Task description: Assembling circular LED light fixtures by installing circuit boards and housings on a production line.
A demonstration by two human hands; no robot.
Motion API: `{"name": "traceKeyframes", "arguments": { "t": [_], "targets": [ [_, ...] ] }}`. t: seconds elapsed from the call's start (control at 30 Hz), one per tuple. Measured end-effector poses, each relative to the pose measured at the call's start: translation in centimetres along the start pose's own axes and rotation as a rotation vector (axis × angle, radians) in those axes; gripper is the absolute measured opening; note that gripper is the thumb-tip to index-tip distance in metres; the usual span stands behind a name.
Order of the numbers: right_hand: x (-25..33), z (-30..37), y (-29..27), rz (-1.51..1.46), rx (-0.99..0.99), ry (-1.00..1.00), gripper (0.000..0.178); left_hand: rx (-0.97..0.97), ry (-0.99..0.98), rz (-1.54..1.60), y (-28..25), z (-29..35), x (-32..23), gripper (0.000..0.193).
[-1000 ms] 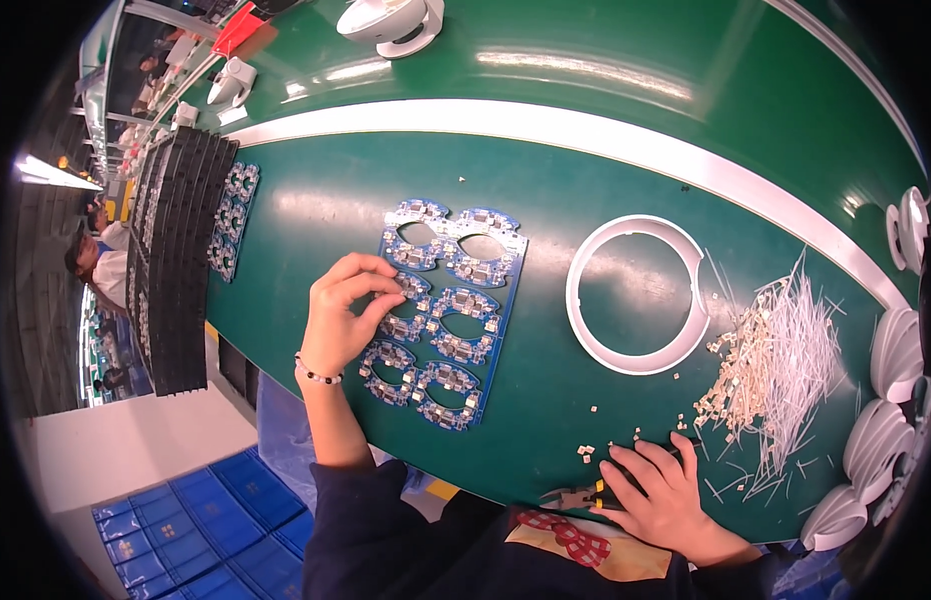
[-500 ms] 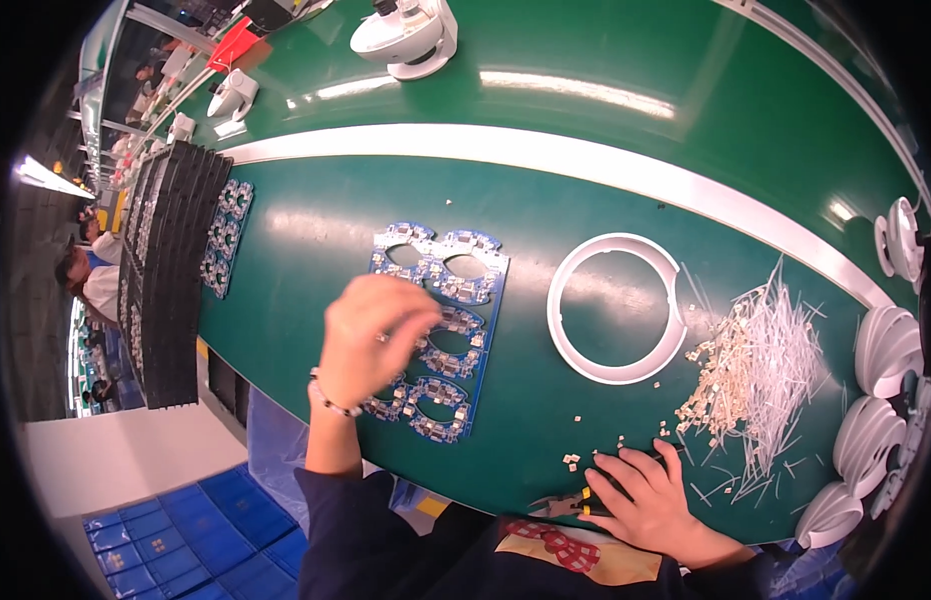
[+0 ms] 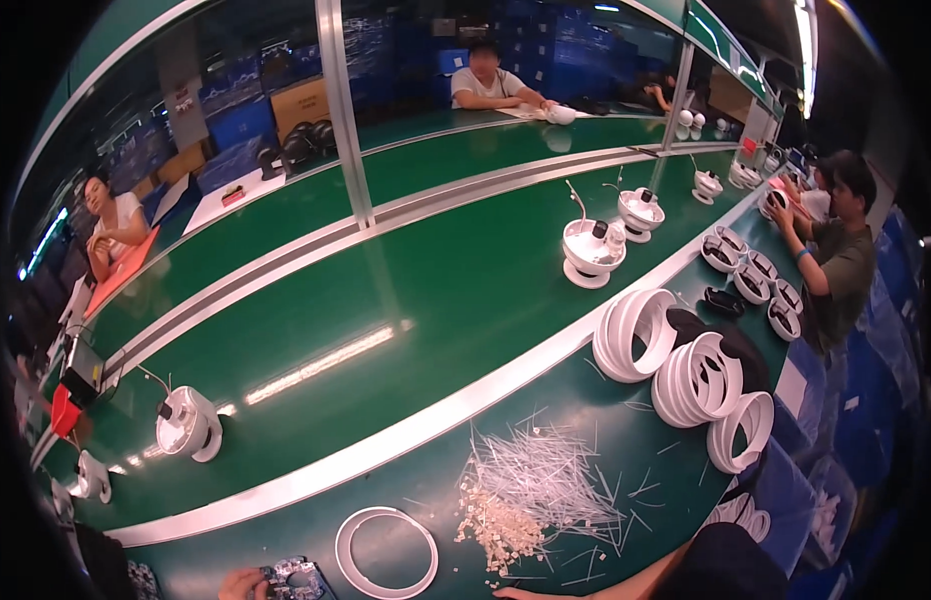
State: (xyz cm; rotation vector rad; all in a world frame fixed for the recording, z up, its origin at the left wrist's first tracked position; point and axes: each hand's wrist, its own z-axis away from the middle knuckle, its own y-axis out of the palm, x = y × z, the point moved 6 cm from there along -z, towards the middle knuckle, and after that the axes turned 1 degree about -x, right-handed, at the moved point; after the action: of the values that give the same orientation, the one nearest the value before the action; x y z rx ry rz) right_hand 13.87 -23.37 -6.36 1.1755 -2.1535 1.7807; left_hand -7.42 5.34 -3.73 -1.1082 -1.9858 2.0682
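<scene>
Head view looked up along a green surface (image 3: 456,300), hands only at the bottom edge. Left hand (image 3: 244,584) showed at lower left, mostly cut off by the frame; fingers rested at the edge of a board (image 3: 298,580) of small blue-white parts, touching it. Could not tell whether the grip was closed on the board. Right hand (image 3: 521,593) was a sliver at bottom centre, forearm running off to lower right under a dark sleeve (image 3: 726,560); grip state could not be told.

White ring (image 3: 387,553) lay flat just right of the board, between the two hands. Right of the ring, a pile of small pale bits (image 3: 501,520), and above it a heap of thin clear strips (image 3: 546,470), the two touching. Stacks of white rings (image 3: 686,370) stood on edge at right centre. White round housings sat on the belt: one at left (image 3: 189,425), one at upper centre-right (image 3: 592,250). Pale rail (image 3: 386,440) ran diagonally across the surface.

Other people: one seated at top centre (image 3: 486,85), one at upper left (image 3: 116,220), one at right (image 3: 836,250) handling a white part.
</scene>
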Motion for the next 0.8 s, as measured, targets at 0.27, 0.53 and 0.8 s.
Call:
{"name": "traceKeyframes", "arguments": {
  "t": [0.27, 0.53, 0.8],
  "targets": [
    [-0.5, -0.6, 0.4, -0.010, 0.013, -0.009, 0.048, -0.068, 0.011, -0.025, -1.1, -0.4, -0.9, 0.011],
    [-0.4, -0.7, 0.5, 0.037, -0.029, -0.012, 0.046, -0.163, 0.071, -0.052, -1.2, -0.1, 0.2, 0.009],
    [-0.4, -0.4, 0.5, 0.031, -0.031, 0.000, 0.052, -0.218, 0.190, 0.044, -0.6, 0.2, 2.1, 0.013]
  ]
}}
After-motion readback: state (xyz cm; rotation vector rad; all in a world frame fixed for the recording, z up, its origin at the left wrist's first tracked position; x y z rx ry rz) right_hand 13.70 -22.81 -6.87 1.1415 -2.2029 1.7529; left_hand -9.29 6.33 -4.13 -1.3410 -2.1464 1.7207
